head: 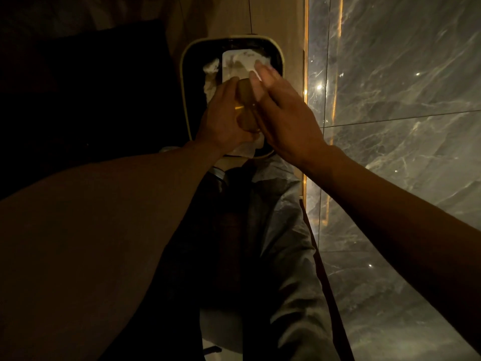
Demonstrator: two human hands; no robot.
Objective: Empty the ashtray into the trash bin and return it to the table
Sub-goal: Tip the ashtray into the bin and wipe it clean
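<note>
text: I can read none | labels: none | brands: none | numbers: 0 legible | note: I find the view too dim and blurred for any lettering

The floor (pixel 406 82) is glossy grey marble tile with pale veins. The bin (pixel 185 100) stands on it, just left of a lit amber strip (pixel 306 95) edging the tiles.

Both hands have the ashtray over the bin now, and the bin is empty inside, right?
Not empty. The head view shows crumpled white paper inside the trash bin. The rest stands: left hand and right hand have the ashtray over it.
</note>
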